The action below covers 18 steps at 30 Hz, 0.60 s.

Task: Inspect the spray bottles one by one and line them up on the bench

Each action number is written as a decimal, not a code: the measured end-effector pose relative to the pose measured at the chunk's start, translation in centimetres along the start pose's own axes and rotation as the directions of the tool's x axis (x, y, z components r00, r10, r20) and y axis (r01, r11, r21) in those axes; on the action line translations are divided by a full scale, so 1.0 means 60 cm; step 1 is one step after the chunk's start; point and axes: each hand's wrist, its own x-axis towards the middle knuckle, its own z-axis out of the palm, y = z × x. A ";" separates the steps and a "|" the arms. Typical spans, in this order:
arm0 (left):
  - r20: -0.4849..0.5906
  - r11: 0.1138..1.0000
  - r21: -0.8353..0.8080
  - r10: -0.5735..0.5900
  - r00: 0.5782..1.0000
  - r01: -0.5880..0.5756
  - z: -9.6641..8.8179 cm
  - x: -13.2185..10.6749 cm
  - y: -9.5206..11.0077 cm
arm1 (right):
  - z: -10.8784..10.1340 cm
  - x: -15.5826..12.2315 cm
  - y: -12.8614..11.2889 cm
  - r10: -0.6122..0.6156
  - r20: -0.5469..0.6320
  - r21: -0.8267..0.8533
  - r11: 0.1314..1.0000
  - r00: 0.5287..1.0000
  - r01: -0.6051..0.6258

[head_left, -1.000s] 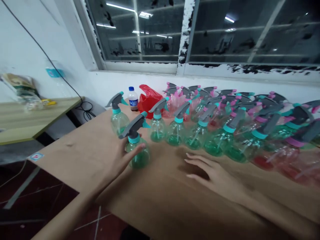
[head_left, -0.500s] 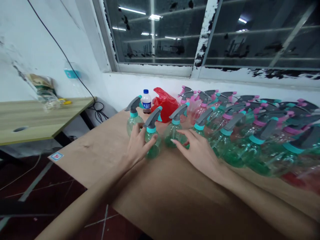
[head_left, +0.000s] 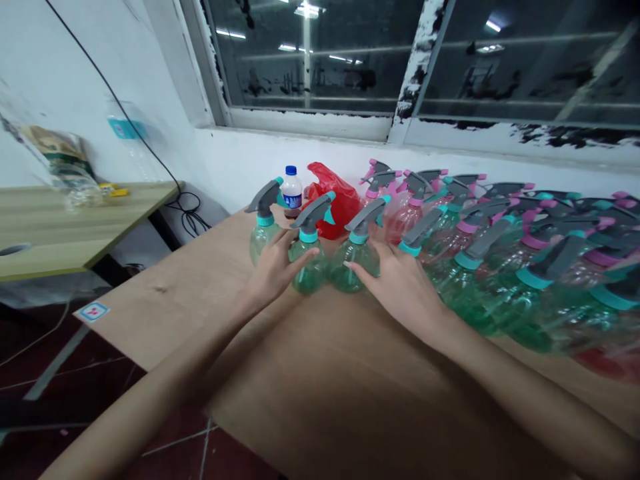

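My left hand [head_left: 273, 267] is wrapped round the left side of a clear green spray bottle [head_left: 309, 270] with a grey trigger head and turquoise collar. Its thumb lies across the front and the fingers go behind. Just right of it stands a second green spray bottle [head_left: 347, 273], gripped from the right by my right hand [head_left: 400, 287], thumb in front, other fingers partly hidden behind. The two bottles stand upright side by side, nearly touching. Another green spray bottle [head_left: 263, 239] stands behind my left hand.
Rows of spray bottles [head_left: 480, 293] with pink or turquoise collars fill the right of the brown table [head_left: 190, 287]. A red plastic bag [head_left: 340, 203] and a blue-capped drink bottle [head_left: 291, 193] stand by the wall. A wooden desk [head_left: 100, 230] is at left.
My right hand has closed on its spray bottle. The two held bottles now stand closer together. The camera view has shifted slightly.
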 end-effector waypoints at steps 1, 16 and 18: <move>0.001 1.000 -0.011 0.004 1.000 -0.004 0.002 0.002 -0.004 | 0.000 0.002 0.000 0.008 0.011 0.003 1.000 1.000 -0.008; -0.097 0.995 -0.081 0.042 0.994 -0.050 0.021 0.013 -0.012 | 0.026 0.023 0.003 0.090 0.062 0.013 0.996 0.994 -0.091; -0.121 0.997 -0.059 0.047 0.992 -0.055 0.020 0.008 -0.007 | 0.029 0.024 0.003 0.099 0.054 0.019 0.995 0.994 -0.100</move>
